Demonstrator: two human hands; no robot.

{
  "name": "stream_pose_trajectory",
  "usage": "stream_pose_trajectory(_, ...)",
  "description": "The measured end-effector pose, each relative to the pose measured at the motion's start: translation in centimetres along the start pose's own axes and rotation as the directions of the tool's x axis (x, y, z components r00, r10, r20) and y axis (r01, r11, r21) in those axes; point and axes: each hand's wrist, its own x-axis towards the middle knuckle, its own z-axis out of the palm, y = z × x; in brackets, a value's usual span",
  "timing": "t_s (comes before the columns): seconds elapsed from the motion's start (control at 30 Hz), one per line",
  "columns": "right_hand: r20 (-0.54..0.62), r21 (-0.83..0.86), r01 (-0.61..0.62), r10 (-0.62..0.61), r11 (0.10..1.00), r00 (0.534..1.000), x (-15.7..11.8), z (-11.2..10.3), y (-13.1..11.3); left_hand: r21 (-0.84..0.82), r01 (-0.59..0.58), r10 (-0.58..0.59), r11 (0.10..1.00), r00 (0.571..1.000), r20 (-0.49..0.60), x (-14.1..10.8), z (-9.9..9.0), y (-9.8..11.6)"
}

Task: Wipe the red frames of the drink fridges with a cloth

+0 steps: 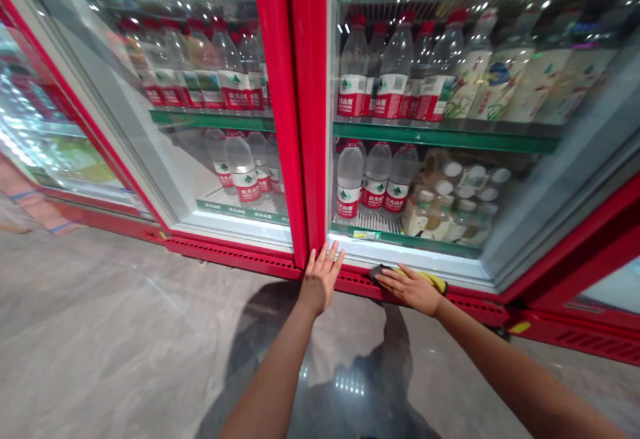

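Note:
My left hand (321, 282) lies with fingers spread against the lower corner of the red fridge door frame (316, 159), holding nothing. To its right, my right hand (413, 290) presses a yellow and dark grey cloth (434, 282) on the red bottom edge of the right glass door. Part of the cloth is hidden under the palm and fingers. Both doors beside my hands are shut. Behind the right pane stand water bottles (376, 176) with red and white labels and small white-capped bottles (465, 206).
A perforated red base panel (235, 262) runs below the doors. More bottles (243, 166) stand behind the left pane. Green shelf strips (445, 134) cross the inside. Another lit cooler (55, 119) is at far left. Grey shiny floor (125, 332) with my shadow lies in front.

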Motion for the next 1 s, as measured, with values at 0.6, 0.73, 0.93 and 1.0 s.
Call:
stream_pose_trajectory(0.6, -0.038, -0.16, -0.346, 0.344, 0.925, 0.938, -9.1, -2.9, 3.2, 0.012, -0.191, 0.191, 0.981, 0.981, 0.03, 5.6, 2.4, 6.3)
stream_pose_trajectory(0.73, -0.115, -0.164, -0.639, 0.629, 0.751, 0.769, -10.8, -3.1, 3.3, 0.009, -0.167, 0.167, 0.986, 0.986, 0.017, 6.7, 2.3, 7.1)
stream_pose_trajectory(0.93, -0.024, -0.139, -0.596, 0.599, 0.791, 0.8, -11.7, -2.6, 3.3, 0.004, -0.203, 0.203, 0.979, 0.978, -0.048, 7.8, 2.2, 7.4)
stream_pose_trajectory(1.0, -0.091, -0.147, -0.661, 0.656, 0.736, 0.75, -12.2, -3.3, 4.5, 0.004, -0.2, 0.2, 0.98, 0.977, -0.069, 8.1, 2.1, 7.4)
